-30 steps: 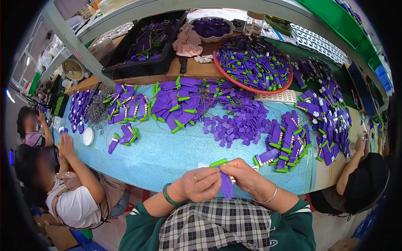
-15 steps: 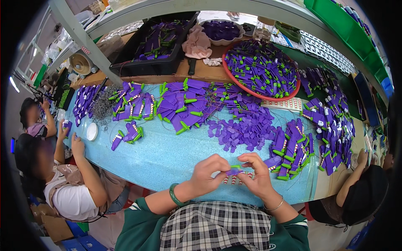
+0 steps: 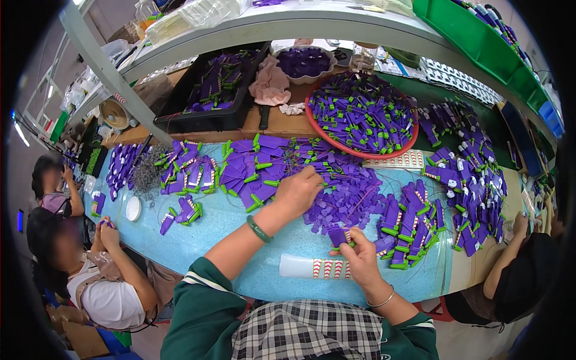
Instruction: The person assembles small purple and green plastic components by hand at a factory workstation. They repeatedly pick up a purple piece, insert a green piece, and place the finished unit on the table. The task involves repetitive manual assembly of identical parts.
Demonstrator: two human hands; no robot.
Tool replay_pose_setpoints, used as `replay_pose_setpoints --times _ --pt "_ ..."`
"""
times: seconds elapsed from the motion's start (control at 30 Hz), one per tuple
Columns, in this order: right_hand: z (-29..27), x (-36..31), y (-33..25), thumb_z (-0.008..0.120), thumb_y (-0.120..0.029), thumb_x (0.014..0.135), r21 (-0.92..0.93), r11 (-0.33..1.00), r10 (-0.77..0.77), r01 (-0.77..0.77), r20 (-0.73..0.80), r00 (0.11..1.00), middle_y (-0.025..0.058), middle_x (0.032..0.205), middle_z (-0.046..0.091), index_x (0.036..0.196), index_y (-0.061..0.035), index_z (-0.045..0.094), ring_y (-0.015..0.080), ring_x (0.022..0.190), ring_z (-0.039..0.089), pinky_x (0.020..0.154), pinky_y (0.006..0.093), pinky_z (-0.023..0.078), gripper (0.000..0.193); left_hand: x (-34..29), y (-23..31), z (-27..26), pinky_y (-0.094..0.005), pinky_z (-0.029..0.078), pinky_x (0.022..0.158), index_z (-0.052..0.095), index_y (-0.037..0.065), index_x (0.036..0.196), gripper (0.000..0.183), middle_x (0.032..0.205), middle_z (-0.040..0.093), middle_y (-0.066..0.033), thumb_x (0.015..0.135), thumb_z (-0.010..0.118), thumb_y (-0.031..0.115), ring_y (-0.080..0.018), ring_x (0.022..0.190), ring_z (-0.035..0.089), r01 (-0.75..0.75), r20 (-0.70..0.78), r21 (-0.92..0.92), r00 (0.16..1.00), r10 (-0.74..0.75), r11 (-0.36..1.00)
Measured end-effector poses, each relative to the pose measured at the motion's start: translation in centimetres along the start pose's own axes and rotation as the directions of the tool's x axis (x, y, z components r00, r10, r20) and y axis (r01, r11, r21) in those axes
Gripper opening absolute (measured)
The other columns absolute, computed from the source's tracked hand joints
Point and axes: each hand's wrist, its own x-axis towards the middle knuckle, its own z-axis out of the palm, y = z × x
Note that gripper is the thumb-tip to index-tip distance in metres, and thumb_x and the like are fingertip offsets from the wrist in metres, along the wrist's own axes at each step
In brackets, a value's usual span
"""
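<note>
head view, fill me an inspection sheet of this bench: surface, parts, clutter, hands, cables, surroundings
Surface: blue tabletop, bare in patches between the piles.
Parts: a heap of small purple pieces; a pale strip with red chevrons lies near the person.
Clutter: red round tray heaped with purple-and-green parts; black tray; pink cloth; white round dish.
Left hand: over the piles, fingertips together; grip unclear.
Right hand: holds a purple-and-green piece.
Power cables on the tabletop: nothing seen.
Surroundings: grey shelf beam overhead; green bin upper right; co-workers at both sides.
</note>
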Motion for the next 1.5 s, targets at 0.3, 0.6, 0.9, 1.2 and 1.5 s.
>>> replay_pose_setpoints --times 0.3,0.6,0.9,1.2,1.5 --pt "-0.7 -0.4 -0.2 0.050 0.010 0.085 -0.005 0.999 -0.049 0.050 0.031 0.998 0.0074 0.106 0.047 0.118 0.0045 0.056 0.0153 0.096 0.056 0.080 0.0315 0.059 0.034 1.0 0.2 2.8 -0.0414 0.052 0.063 0.060 0.004 0.091 0.017 0.087 0.057 -0.0119 0.074 0.060 0.003 -0.0310 0.076 0.063 -0.017 0.039 0.209 0.999 0.009 0.978" --pt "-0.7 0.6 -0.2 0.052 0.012 0.084 0.069 0.989 -0.134 0.131 0.038 0.990 0.0100 0.115 0.044 0.116 -0.0001 0.059 0.0179 0.099 0.057 0.078 0.0319 0.059 0.035 0.1 2.4 0.8 -0.0405 0.050 0.070 0.061 0.004 0.088 0.011 0.090 0.057 -0.0117 0.079 0.064 0.008 -0.0318 0.084 0.059 0.028 0.025 0.047 0.999 -0.029 0.999" --pt "-1.6 0.0 -1.4 0.056 0.008 0.084 -0.037 0.982 -0.184 0.185 0.028 0.982 0.0120 0.123 0.041 0.113 0.0000 0.061 0.0166 0.102 0.055 0.079 0.0300 0.059 0.031 -1.3 3.8 -1.0 -0.0322 0.049 0.066 0.055 0.004 0.081 0.011 0.080 0.061 -0.0090 0.078 0.065 0.004 -0.0245 0.074 0.061 0.104 0.167 -0.243 0.984 -0.064 0.965" --pt "0.2 -0.8 -0.2 0.061 -0.001 0.086 0.442 0.857 0.208 -0.266 0.175 0.962 0.0095 0.101 0.062 0.112 0.0023 0.061 0.0166 0.089 0.062 0.073 0.0271 0.055 0.026 -11.0 7.7 -2.2 -0.0294 0.052 0.069 0.052 0.001 0.111 0.027 0.092 0.063 -0.0067 0.085 0.059 -0.004 -0.0153 0.082 0.062 0.427 0.467 -0.882 0.847 -0.255 -0.197" --pt "0.7 -2.2 -0.7 0.060 0.007 0.083 0.073 0.997 0.040 -0.037 -0.038 0.998 0.0058 0.103 0.052 0.116 -0.0005 0.061 0.0125 0.082 0.059 0.068 0.0261 0.055 0.034 -12.1 6.8 -0.8 -0.0312 0.051 0.088 0.057 -0.001 0.106 0.022 0.104 0.061 -0.0086 0.086 0.059 -0.007 -0.0154 0.098 0.060 0.220 0.232 -0.973 0.905 -0.356 -0.075"
